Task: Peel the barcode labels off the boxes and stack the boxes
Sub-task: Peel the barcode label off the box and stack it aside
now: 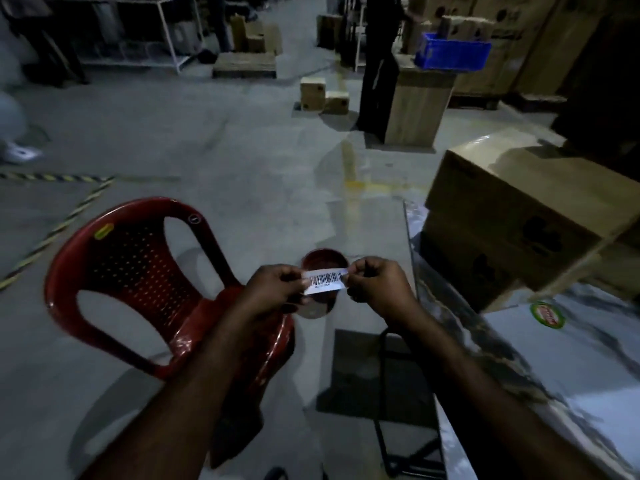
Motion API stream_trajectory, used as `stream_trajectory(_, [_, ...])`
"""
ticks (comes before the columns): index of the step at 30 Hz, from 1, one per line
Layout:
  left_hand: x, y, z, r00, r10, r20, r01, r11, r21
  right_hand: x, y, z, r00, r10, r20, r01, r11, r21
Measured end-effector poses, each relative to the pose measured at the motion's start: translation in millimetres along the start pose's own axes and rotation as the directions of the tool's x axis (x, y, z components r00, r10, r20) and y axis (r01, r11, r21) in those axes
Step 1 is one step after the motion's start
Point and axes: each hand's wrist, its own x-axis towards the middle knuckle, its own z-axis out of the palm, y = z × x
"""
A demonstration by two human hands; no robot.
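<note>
A white barcode label (325,280) is stretched between my two hands, in front of me above the floor. My left hand (273,289) pinches its left end and my right hand (377,285) pinches its right end. Two brown cardboard boxes are stacked on the table at the right, the upper box (519,206) resting on the lower box (471,268). Neither hand touches the boxes.
A red plastic chair (138,282) stands just left of my arms. A small red round container (323,263) sits below the label. The shiny marbled table (571,375) fills the right. More boxes, a blue crate (453,51) and a standing person (377,81) are farther back.
</note>
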Motion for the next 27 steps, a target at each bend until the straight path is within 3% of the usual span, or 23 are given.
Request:
stream_trajectory(8, [79, 0, -83, 1.0, 0.023, -0.021, -0.02, 0.991, 0.132, 64, -23, 68, 0.993, 0.107, -0.048, -0.106, 0.994, 0.019])
stream_trajectory(11, [115, -10, -82, 0.999, 0.032, -0.042, -0.024, 0.982, 0.185, 98, -13, 67, 0.992, 0.109, -0.066, -0.116, 0.988, -0.104])
stream_trajectory(19, [233, -11, -72, 1.0, 0.007, -0.012, -0.001, 0.918, 0.396, 234, 65, 58, 0.968, 0.212, -0.133, -0.245, 0.917, -0.316])
stream_trajectory(27, [427, -20, -56, 0.985, -0.161, -0.056, 0.162, 0.782, 0.602, 419, 158, 45, 0.933, 0.348, -0.088, -0.348, 0.817, -0.46])
